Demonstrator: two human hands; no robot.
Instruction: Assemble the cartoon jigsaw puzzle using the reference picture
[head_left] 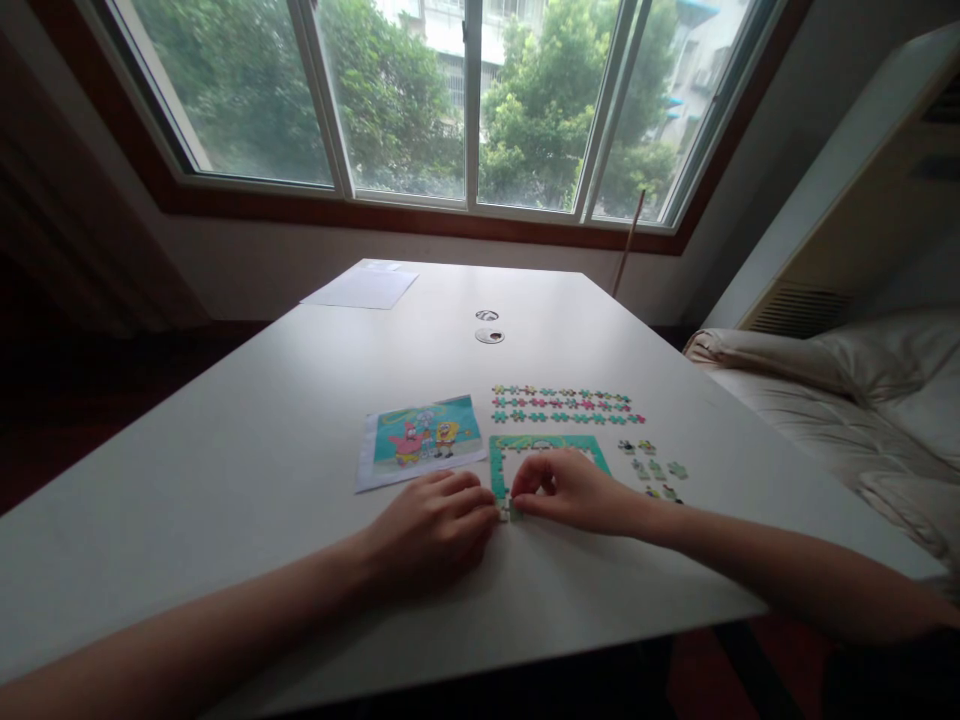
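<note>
A partly built jigsaw puzzle frame [602, 453] with a green-teal border lies flat on the table. At its lower left corner, my right hand [566, 487] pinches a small puzzle piece [515, 510] between thumb and index finger, right by the border's bottom edge. My left hand [442, 512] rests palm down beside the same corner, its bent fingertips touching the puzzle's left edge; its thumb is hidden. Just beyond the left hand lies a reference picture [427, 437] of cartoon characters on a white sheet. My right hand covers part of the puzzle's inside.
Loose puzzle pieces [561, 404] lie in three rows beyond the puzzle, with several more pieces [655, 470] to its right. Farther back on the white table [247, 440] are two round items [490, 337] and a paper sheet [364, 287]. A cream sofa [840, 400] stands at right.
</note>
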